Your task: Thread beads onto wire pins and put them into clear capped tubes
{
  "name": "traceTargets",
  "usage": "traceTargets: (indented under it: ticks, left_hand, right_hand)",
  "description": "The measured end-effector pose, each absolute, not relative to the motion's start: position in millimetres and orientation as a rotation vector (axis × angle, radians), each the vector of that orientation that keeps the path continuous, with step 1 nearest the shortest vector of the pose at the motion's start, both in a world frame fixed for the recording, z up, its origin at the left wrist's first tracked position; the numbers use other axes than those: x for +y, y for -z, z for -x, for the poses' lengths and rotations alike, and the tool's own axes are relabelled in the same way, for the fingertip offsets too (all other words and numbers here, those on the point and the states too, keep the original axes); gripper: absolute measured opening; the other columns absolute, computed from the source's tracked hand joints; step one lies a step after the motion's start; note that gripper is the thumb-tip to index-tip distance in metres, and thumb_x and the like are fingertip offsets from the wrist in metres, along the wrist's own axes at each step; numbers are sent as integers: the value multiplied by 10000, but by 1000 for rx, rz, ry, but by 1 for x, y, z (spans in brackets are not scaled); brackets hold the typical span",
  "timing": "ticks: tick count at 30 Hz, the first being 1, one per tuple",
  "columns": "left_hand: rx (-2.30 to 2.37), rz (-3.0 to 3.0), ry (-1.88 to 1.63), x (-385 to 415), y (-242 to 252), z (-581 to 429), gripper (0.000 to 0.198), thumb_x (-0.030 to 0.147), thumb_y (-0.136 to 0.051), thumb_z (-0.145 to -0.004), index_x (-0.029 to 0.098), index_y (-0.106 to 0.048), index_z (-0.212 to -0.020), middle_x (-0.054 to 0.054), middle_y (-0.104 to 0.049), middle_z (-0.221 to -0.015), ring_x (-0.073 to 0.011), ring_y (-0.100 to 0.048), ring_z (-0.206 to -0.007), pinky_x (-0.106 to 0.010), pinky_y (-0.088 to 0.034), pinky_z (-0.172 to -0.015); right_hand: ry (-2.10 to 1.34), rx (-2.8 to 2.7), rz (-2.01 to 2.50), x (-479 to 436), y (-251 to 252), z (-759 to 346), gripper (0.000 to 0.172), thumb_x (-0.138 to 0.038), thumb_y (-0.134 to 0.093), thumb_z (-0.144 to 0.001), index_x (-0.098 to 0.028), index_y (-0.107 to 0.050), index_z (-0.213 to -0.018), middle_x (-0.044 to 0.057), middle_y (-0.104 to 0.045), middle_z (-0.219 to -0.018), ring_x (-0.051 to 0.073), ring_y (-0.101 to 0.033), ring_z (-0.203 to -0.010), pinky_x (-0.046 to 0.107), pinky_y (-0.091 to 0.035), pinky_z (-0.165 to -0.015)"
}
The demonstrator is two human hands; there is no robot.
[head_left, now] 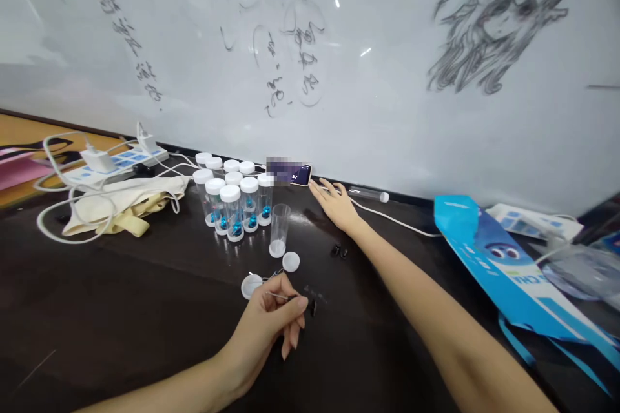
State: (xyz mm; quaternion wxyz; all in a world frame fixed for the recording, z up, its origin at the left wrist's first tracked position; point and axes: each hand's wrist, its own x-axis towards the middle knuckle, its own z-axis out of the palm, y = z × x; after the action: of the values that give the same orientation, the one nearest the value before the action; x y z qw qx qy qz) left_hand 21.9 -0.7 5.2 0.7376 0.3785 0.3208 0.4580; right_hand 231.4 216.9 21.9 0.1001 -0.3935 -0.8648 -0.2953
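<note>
My left hand [274,316] is closed in a pinch near the front middle of the table, holding a thin metal rod [277,296] with a dark end. Just beyond it lie two white caps, one [250,286] beside some small thin metal pieces and the other [291,262] farther back. An uncapped clear tube [279,232] stands upright behind them. Stretched far forward, my right hand [336,205] has its fingers extended and apart. Its fingertips are by the right end of a phone [298,173] and a white cable [387,226]; exact contact is unclear.
Several white-capped clear tubes [230,213] with blue pieces inside stand at the left back. A capped tube [368,194] lies along the whiteboard [378,110]. Small black parts [340,250] lie mid-table. A cloth bag [121,203] and power strip [121,161] are left, a blue bag [508,271] right.
</note>
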Motion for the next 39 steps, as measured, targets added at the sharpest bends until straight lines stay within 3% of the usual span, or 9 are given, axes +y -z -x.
traceTargets:
  ticks: [5, 14, 19, 24, 26, 28, 31, 35, 39]
  left_hand:
    - [708, -790, -985, 2, -4, -23, 311, 334, -726, -778, 188, -457, -730, 26, -621, -549, -53, -485, -340, -105, -331, -280]
    - [719, -772, -956, 1, -3, -22, 289, 337, -728, -777, 188, -483, -741, 17, -626, -561, -58, -493, -345, -111, -337, -283]
    - [713, -787, -973, 3, -3, -22, 288, 336, -726, -779, 193, -480, -740, 20, -624, -556, -63, -488, -347, -116, -326, -279]
    - [711, -796, -981, 3, -6, -22, 292, 330, -721, -785, 196, -465, -744, 29, -617, -567, -58, -484, -367, -114, -321, -297]
    - [697, -810, -984, 2, -7, -21, 287, 324, -718, -791, 194, -465, -746, 27, -620, -579, -57, -488, -378, -116, -324, -308]
    - [678, -829, -992, 2, -7, -20, 283, 313, -713, -797, 190, -465, -736, 25, -621, -584, -57, -490, -387, -119, -331, -319]
    - [669, -839, -1009, 2, -8, -19, 284, 306, -711, -799, 183, -468, -716, 28, -614, -575, -54, -482, -390, -123, -328, -328]
    - [673, -846, -1041, 1, -10, -18, 282, 297, -724, -786, 170, -490, -695, 30, -610, -572, -47, -477, -403, -124, -317, -343]
    - [689, -837, -1064, -1, -12, -17, 278, 292, -732, -778, 161, -507, -682, 22, -624, -582, -42, -483, -419, -122, -318, -365]
  right_hand:
    - [865, -2563, 1146, 255, -12, -220, 644, 20, -288, -879, -162, -266, -1497, 81, -322, -1540, 300, -164, -1449, 636, -220, -1087]
    - [689, -2665, 1052, 279, -15, -214, 552, -11, -347, -911, -153, -377, -1444, 92, -401, -1497, 267, -146, -1458, 620, -57, -1140]
    - [644, -2629, 1086, 270, -17, -212, 544, 1, -357, -906, -171, -412, -1419, 88, -467, -1454, 236, -210, -1444, 574, -76, -1153]
    - [638, -2443, 1246, 235, -23, -219, 613, 40, -278, -880, -76, -262, -1482, 181, -355, -1507, 321, -197, -1433, 636, -166, -1085]
    - [555, -2264, 1349, 212, -27, -223, 686, 74, -293, -823, -83, -241, -1488, 196, -379, -1490, 312, -223, -1420, 583, -233, -1073]
    - [394, -2006, 1389, 184, -30, -224, 671, 47, -297, -816, -113, -283, -1468, 192, -438, -1442, 294, -336, -1356, 529, -302, -1048]
    - [157, -1529, 1299, 128, -29, -214, 454, -119, -321, -902, -118, -392, -1350, 193, -503, -1309, 251, -503, -1163, 416, -414, -961]
    - [-226, -1165, 1236, 41, -20, -186, 192, -307, -393, -954, -193, -506, -1059, 79, -568, -983, 193, -554, -873, 316, -462, -787]
    - [-806, -1145, 1203, -17, -13, -169, 393, -454, -333, -987, -186, -524, -773, -2, -498, -665, 120, -415, -523, 232, -353, -497]
